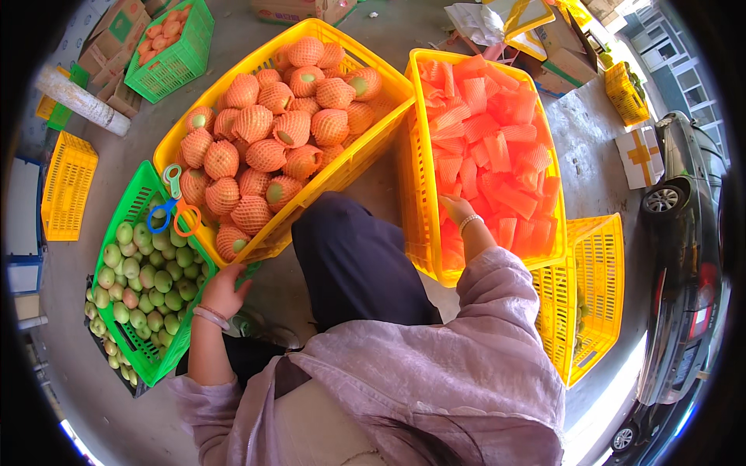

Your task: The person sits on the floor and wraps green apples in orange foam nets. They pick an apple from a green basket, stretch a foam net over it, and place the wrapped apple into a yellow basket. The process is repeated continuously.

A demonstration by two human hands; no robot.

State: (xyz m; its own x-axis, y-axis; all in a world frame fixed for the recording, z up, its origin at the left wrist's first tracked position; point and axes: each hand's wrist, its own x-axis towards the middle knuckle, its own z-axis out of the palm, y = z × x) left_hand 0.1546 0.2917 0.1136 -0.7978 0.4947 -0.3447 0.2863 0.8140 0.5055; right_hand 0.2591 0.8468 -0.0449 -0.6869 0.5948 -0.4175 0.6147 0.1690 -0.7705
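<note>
My right hand (457, 208) reaches into a yellow plastic crate (421, 192) full of pink-orange foam net sleeves (498, 152). Its fingertips are partly hidden among the sleeves, so a grip cannot be made out. At the near corner of a larger yellow crate (326, 205), my left hand (225, 291) has its thumb apart and nothing visible in it. Many sleeved fruits (252, 123) fill that crate, green skin showing at some sleeve ends. Left of it, a green crate (152, 373) holds bare green fruits (163, 281) with a reddish blush.
Scissors (173, 204) with blue and orange handles lie over the adjoining crate rims. Yellow crates (600, 291) stand at the right. Another green crate (175, 70) of sleeved fruits is at the back left, near a post (87, 102). A dark car (688, 262) is parked at far right.
</note>
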